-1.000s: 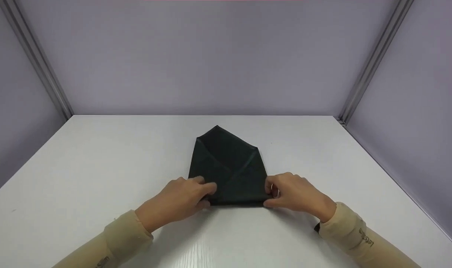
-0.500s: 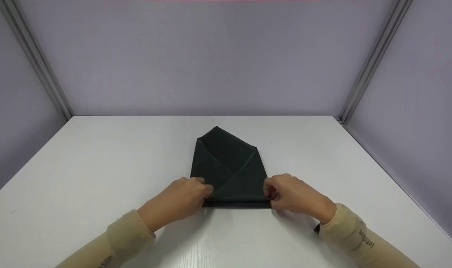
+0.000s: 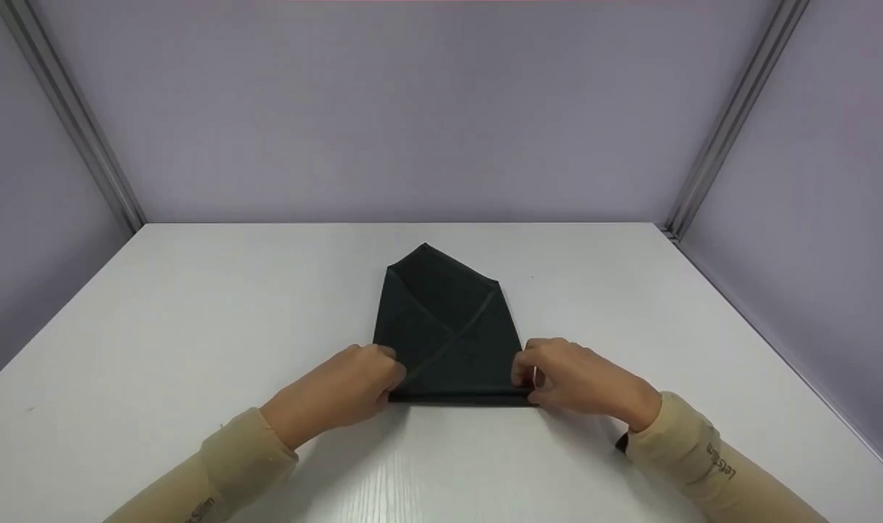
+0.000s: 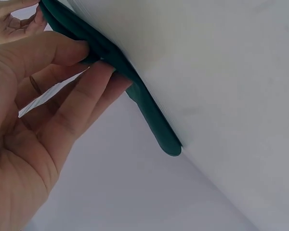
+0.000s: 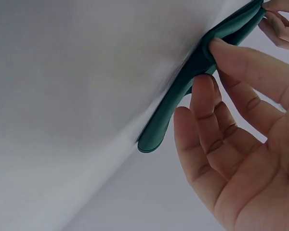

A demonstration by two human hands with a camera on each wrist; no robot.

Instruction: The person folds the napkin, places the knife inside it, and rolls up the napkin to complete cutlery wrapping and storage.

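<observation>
A dark green cloth, folded into a pointed envelope shape, lies flat in the middle of the white table, its tip pointing away from me. My left hand pinches the near left corner. In the left wrist view, the thumb and fingers of the left hand close on the cloth's edge. My right hand pinches the near right corner. The right wrist view shows the right hand with its thumb on the cloth and its fingers curled beside it.
Grey-purple panels wall the table at the back and on both sides, with metal posts in the far corners. Bare white tabletop lies all around the cloth. Beige sleeves cover both forearms.
My left hand has slid from the cloth's near middle out to the left corner. The near edge now runs wider and straighter between both hands. The right hand has barely moved.
</observation>
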